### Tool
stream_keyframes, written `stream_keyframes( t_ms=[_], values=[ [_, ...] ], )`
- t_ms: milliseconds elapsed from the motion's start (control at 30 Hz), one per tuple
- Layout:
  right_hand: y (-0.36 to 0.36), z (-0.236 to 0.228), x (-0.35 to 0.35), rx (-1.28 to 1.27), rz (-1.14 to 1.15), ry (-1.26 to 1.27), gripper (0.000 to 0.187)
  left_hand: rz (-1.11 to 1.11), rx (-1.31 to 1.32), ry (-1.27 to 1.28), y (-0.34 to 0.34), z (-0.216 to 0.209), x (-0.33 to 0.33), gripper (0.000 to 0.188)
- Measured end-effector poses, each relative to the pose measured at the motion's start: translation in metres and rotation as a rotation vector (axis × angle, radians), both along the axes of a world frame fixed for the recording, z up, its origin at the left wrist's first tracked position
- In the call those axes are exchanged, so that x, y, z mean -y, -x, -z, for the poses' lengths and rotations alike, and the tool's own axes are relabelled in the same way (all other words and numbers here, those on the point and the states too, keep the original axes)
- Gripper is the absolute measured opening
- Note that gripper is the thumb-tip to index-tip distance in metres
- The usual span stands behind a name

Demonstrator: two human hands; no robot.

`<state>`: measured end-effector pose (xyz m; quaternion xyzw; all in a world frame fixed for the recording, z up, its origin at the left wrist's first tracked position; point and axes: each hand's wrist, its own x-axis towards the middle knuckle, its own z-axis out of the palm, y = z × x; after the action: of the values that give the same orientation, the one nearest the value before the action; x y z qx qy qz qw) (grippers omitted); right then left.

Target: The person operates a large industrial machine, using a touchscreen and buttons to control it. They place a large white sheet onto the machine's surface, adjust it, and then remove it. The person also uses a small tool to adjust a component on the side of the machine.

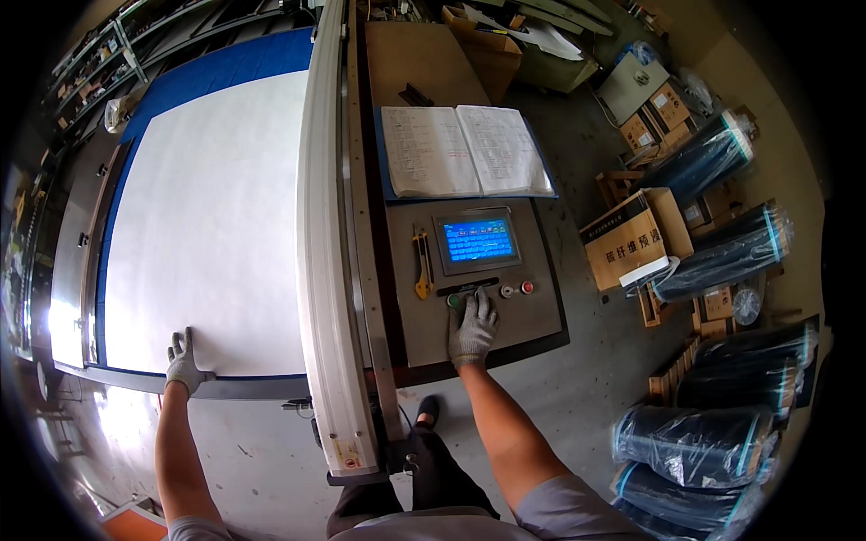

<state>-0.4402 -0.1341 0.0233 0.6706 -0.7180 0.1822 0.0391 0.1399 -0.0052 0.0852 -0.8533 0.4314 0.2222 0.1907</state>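
A large white sheet (212, 225) lies flat over the blue surface (230, 81) of a machine bed. At the sheet's near left corner rests my left hand (187, 368), in a grey glove, fingers spread and holding nothing. My right hand (474, 332), gloved too, lies on the grey control panel (532, 320) with its fingers stretched toward a row of controls. Its fingertips are beside a green button (454, 301); whether one presses anything I cannot tell. Right of them are a dark key switch (507, 291) and a red button (528, 288). A lit blue touchscreen (479, 241) sits beyond.
A long white beam (329, 243) separates bed from panel. A yellow utility knife (421, 270) lies left of the screen, and an open notebook (465, 151) behind it. Plastic-wrapped dark rolls (695, 442) and a cardboard box (627, 239) stand at right. Shelves (99, 72) are far left.
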Motion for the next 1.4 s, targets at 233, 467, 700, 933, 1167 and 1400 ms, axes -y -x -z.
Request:
stream_keyframes(
  t_ms=[233, 467, 700, 933, 1167, 1400],
  values=[
    [0.000, 0.000, -0.001, -0.019, 0.003, -0.021, 0.047, -0.002, 0.000, -0.003, 0.001, -0.001, 0.000, 0.140],
    [0.000, 0.003, 0.000, -0.008, -0.007, -0.004, 0.046, 0.024, 0.019, 0.012, -0.001, 0.002, -0.001, 0.139],
    [0.009, 0.018, 0.003, -0.024, -0.004, 0.026, 0.047, 0.010, 0.017, 0.009, 0.004, 0.000, 0.004, 0.138],
    [0.004, 0.004, 0.000, 0.012, 0.002, 0.047, 0.044, 0.041, 0.007, 0.061, -0.002, 0.010, -0.003, 0.136],
    [-0.022, 0.019, -0.040, 0.115, -0.508, -0.020, 0.052, 0.093, -0.024, 0.121, -0.013, 0.019, -0.004, 0.136],
    [-0.065, -0.016, -0.045, 0.215, -0.980, -0.148, 0.059, 0.165, -0.030, 0.138, -0.036, 0.031, -0.013, 0.133]
  ],
)
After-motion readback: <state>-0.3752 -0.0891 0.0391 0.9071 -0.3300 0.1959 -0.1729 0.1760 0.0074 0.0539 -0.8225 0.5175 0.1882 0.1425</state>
